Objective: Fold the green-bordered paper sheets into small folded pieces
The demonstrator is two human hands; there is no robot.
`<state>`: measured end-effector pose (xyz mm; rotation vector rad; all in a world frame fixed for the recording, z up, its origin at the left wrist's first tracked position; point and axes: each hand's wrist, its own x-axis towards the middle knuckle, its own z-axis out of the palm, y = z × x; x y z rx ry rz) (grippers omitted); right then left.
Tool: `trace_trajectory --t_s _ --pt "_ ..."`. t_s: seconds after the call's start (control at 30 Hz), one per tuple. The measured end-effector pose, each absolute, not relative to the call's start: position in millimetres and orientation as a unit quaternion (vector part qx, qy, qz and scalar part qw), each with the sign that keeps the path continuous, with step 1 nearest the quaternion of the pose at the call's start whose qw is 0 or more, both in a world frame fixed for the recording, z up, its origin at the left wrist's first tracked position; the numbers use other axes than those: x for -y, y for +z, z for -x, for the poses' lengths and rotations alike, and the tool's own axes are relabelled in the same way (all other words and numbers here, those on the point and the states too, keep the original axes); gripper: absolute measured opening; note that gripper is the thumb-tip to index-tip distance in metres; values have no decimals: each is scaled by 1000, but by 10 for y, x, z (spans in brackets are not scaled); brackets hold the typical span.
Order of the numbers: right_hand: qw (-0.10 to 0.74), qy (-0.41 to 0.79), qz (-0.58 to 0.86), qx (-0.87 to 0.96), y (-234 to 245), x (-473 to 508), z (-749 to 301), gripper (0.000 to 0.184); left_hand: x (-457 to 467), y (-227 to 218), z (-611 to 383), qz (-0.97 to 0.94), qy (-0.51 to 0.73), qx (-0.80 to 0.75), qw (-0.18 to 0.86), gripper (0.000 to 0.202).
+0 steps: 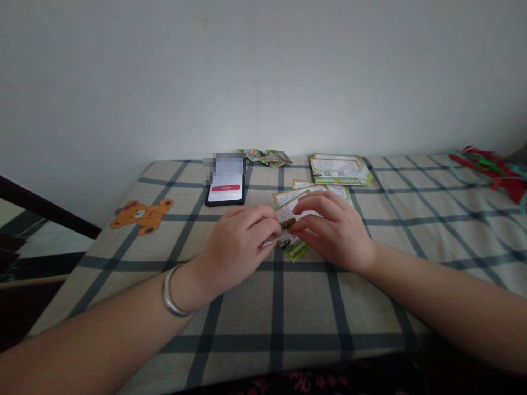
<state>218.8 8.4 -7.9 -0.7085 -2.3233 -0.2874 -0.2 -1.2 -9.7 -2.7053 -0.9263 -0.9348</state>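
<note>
My left hand (242, 244), with a silver bangle on the wrist, has its fingers closed in a pinch at the middle of the table. A small thin piece of clear plastic (272, 240) sticks out below its fingertips. Close by on the right, my right hand (335, 227) is closed too, with thumb and fingertips at the same small piece; most of it is hidden by the fingers. Several green and white printed cards (298, 251) lie overlapping under and behind the fingertips, partly covered by my right hand.
A phone (225, 192) with a lit screen lies beyond my left hand. Crumpled green wrappers (274, 158) rest by the wall. A pile of printed cards (340, 169) sits behind my right hand. Left is a bear cutout (142, 216); far right, red and green strips (494, 170). A checked cloth (247, 318) covers the table.
</note>
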Motion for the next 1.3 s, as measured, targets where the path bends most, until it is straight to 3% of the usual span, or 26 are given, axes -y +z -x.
trace_trajectory --t_s 0.33,0.63,1.1,1.3 --pt "384 1 353 853 -103 -59 -2148 12 14 -108 -9 889 -339 305 39 10" --pt "327 43 333 883 -120 -97 -2150 4 -15 -127 -14 889 -334 313 -17 6" --pt "379 142 400 822 -128 -99 -2149 6 -82 -139 40 885 -287 366 22 28" --pt "387 203 400 805 -120 -121 -2159 6 -82 -111 36 875 -300 381 -4 23"
